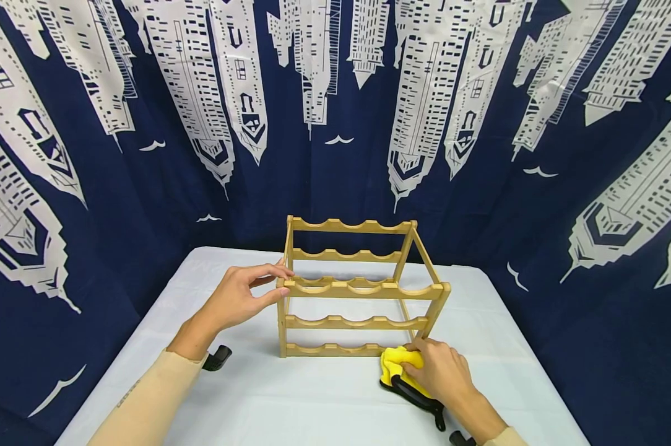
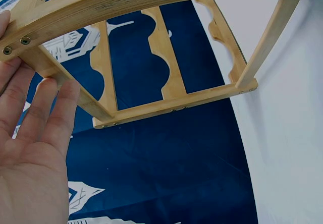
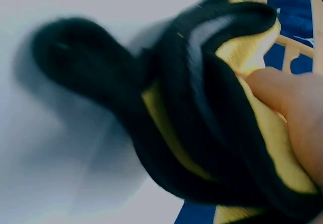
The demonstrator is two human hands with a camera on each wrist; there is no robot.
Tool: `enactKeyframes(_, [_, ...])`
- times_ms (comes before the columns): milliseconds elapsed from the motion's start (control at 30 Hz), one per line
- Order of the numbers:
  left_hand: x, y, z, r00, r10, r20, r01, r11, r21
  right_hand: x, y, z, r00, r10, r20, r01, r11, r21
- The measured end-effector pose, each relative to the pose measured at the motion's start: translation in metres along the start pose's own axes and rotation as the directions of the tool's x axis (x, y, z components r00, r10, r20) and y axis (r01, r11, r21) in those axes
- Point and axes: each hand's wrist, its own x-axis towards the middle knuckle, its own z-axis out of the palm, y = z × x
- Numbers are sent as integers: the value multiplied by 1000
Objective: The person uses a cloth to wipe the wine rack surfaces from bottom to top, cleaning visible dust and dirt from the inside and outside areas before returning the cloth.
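A light wooden wine rack [image 1: 363,290] with scalloped rails stands on the table in the head view. My left hand [image 1: 235,300] grips its upper left front corner, thumb on the front and fingers over the side bar. In the left wrist view, those fingers [image 2: 60,108] lie against a wooden bar. By the rack's lower right front corner, my right hand [image 1: 444,375] holds a bunched yellow cloth [image 1: 393,362] with black edging. The cloth's black trim and loop [image 3: 81,57] hang toward the tabletop in the right wrist view. Folds hide some of the right fingers.
A white cloth covers the table [image 1: 246,396]. Behind and at both sides hangs a dark blue curtain [image 1: 313,186] printed with white buildings and birds. Black wrist straps or mounts [image 1: 217,358] show near both wrists.
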Motion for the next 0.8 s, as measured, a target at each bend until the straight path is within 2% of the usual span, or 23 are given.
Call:
enactKeyframes(100, [0, 1, 1, 1000, 3, -2, -3, 1000, 1, 0, 1, -3, 1000, -13, 26, 12, 999, 37])
enactKeyframes(400, [1, 1, 2, 1000, 16, -11, -16, 1000, -6, -2, 2, -17, 985, -144, 99, 128, 980, 155])
enactKeyframes(600, [1, 1, 1, 1000, 7, -9, -7, 1000, -5, 0, -2, -21, 964, -252, 89, 220, 937, 273])
enactKeyframes(800, [0, 1, 1, 1000, -5, -3, 5, 1000, -1, 0, -9, -18, 934, -358, 13, 336, 888, 315])
